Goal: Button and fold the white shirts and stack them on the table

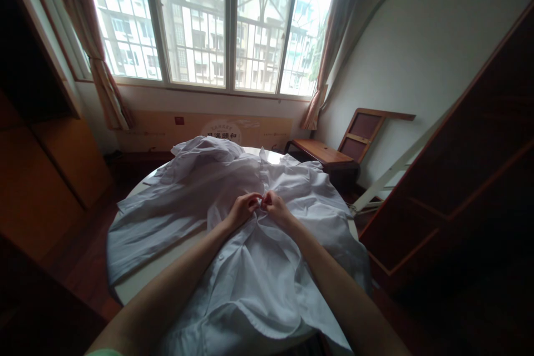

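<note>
A white button-up shirt [267,272] lies spread over a round white table [142,283], its near hem hanging toward me. Close together at the middle of its front placket are my left hand [245,208] and my right hand [275,207]. Both pinch the cloth there, fingertips almost touching. Whether a button sits between them is too small to make out. Lower on the placket a small button [221,257] shows. Wrinkled sleeves and cloth spread to the left and right of the table.
A wooden bench [321,151] and a folded wooden frame [362,132] stand behind on the right. A dark wooden panel [450,189] leans at the right. Left is a wooden cabinet [54,178]; a printed cardboard box [158,128] lies below the barred window [196,28].
</note>
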Tool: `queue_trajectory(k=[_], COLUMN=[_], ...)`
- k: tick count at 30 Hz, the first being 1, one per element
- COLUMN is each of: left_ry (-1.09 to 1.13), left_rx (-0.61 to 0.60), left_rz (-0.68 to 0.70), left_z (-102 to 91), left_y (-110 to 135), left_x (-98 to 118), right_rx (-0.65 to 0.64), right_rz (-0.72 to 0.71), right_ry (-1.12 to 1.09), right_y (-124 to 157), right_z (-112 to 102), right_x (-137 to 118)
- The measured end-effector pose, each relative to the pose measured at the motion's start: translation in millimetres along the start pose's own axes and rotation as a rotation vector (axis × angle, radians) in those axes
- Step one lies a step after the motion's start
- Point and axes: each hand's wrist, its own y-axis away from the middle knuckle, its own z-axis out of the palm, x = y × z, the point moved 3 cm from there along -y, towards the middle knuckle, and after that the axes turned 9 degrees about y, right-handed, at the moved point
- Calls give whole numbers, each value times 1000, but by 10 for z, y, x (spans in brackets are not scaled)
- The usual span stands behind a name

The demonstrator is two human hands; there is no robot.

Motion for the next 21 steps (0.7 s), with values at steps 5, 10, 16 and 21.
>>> queue_trajectory(k=[5,10,16,21], left_ry=[-118,-220,-443,-538], left_rx=[-106,-144,-72,-14], left_rz=[92,107,114,105], left_z=[-20,-50,-58,-48], left_y=[36,75,74,79], left_x=[99,205,260,253], right_rx=[-81,-169,-226,-249], right_rz=[156,265,296,320], right_ry=[-195,-327,-357,-362], right_y=[-13,-11,-3,16], right_z=[31,48,20,-7], right_x=[79,113,39,22])
